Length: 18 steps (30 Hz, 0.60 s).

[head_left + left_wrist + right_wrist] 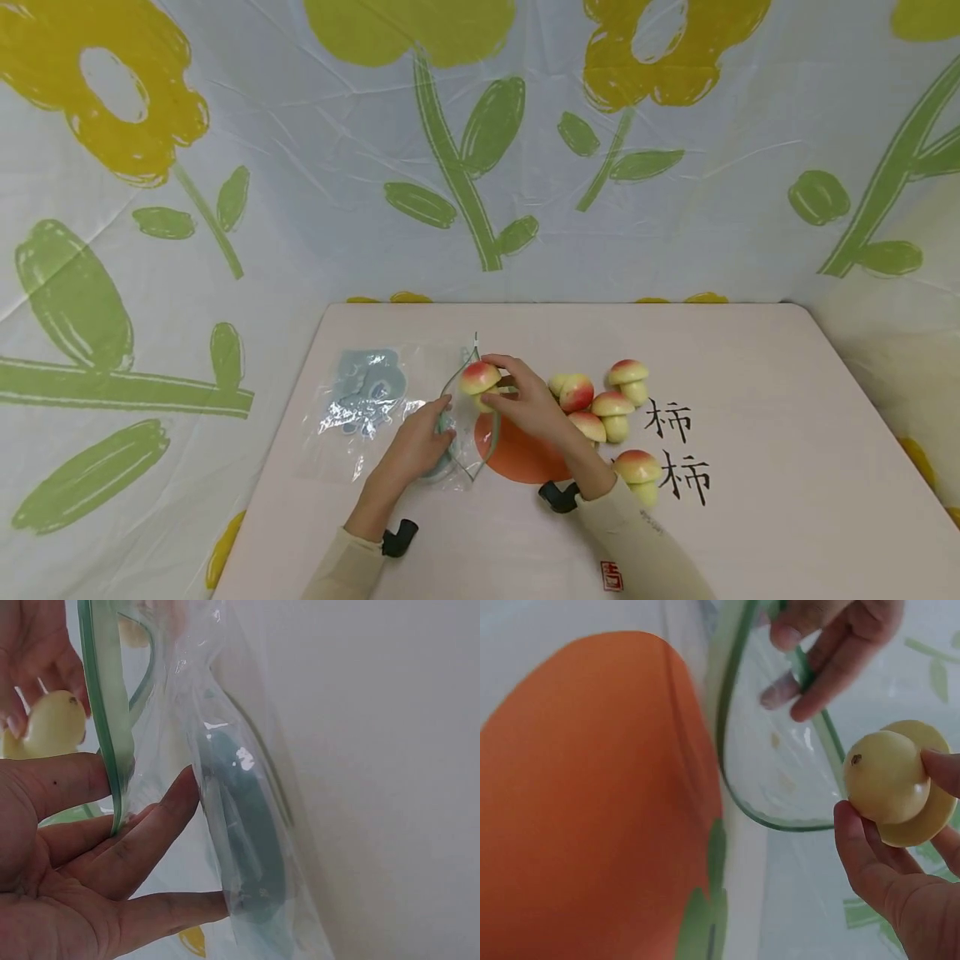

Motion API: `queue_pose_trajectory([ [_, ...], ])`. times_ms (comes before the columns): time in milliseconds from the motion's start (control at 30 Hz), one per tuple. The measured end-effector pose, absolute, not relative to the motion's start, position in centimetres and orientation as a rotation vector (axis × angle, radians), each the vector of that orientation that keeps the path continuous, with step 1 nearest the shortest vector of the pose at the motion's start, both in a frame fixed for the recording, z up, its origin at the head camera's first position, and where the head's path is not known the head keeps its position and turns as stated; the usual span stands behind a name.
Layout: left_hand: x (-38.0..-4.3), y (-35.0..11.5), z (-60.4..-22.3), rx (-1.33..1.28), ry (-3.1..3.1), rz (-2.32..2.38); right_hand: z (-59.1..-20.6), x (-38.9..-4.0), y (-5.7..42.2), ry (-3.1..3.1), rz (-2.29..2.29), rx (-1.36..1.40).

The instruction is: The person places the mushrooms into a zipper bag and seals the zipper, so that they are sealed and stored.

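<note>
My right hand point(528, 400) pinches a toy mushroom point(480, 377) with a red-and-yellow cap and pale yellow stem, right at the mouth of a clear zip bag point(731, 697). In the right wrist view, its rounded stem end faces the camera. With my left hand point(416, 442) I hold the bag's green-edged mouth apart. The left wrist view shows one finger at the green zip strip point(105, 697) while other fingers spread against the film. A blue-green object point(247, 825) shows through the plastic there. Light blue shapes point(367, 383) appear under the bag's film at left.
Several similar mushrooms point(612, 412) cluster right of my right hand, and another mushroom point(637, 475) stands nearer. The pale pink table point(750, 358) bears a printed orange shape point(521, 454) and black characters point(669, 421). Flowered cloth point(300, 167) hangs behind it.
</note>
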<state>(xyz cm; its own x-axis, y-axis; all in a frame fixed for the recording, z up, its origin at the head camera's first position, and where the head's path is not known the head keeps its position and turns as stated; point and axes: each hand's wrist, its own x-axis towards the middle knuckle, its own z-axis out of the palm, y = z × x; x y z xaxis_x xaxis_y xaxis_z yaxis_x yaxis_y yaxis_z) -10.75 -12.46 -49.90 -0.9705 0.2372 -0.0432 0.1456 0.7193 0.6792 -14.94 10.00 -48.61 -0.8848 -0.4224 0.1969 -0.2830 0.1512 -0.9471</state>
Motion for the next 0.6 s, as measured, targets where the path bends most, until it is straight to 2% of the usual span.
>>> queue_pose_trajectory([
  [600, -10.3, -13.0, -50.7, 0.421, 2.894, 1.174, -51.2, -15.5, 8.3, 2.582, -1.532, -0.584],
])
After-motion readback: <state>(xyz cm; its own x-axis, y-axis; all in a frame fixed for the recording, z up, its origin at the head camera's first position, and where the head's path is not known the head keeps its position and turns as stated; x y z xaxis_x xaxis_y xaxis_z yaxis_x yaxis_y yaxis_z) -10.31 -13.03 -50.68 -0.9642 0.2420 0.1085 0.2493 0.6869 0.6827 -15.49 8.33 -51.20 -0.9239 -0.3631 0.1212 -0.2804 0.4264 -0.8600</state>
